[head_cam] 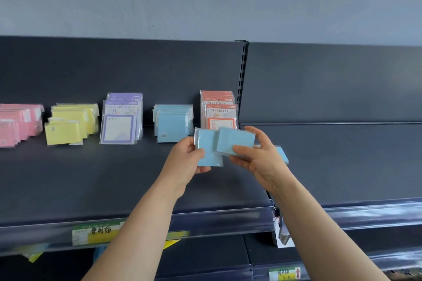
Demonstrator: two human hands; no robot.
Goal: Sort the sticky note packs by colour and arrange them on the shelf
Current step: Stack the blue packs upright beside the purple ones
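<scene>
Blue packs in hand: two pale blue sticky note packs in clear wrap, held up in front of the shelf with edges overlapping. The left pack point(206, 151) is upright, the right pack point(235, 140) is tilted.
Left hand point(185, 162): thumb and curled fingers grip the lower left edge of its pack.
Right hand point(258, 158): thumb lies across the front of its pack and fingers are behind, pinching it.
Third blue pack point(283, 155): only a corner shows behind the right hand. Whether it is held or lying on the shelf cannot be told.
Blue stack point(172, 122): leans on the back panel, just left of the hands.
Neighbours: purple University packs point(122, 118) to its left, red University packs point(219, 109) to its right. Further left are the yellow stack point(70, 123) and the pink stack point(18, 123).
Shelf point(91, 178): dark metal, with a price label point(98, 232) on the front edge.
Step in hand: probably adding these blue packs to the blue stack.
Doing it well: square the two packs together first. Then stand them against the front of the blue stack at the same lean, without nudging the red packs close beside it.
</scene>
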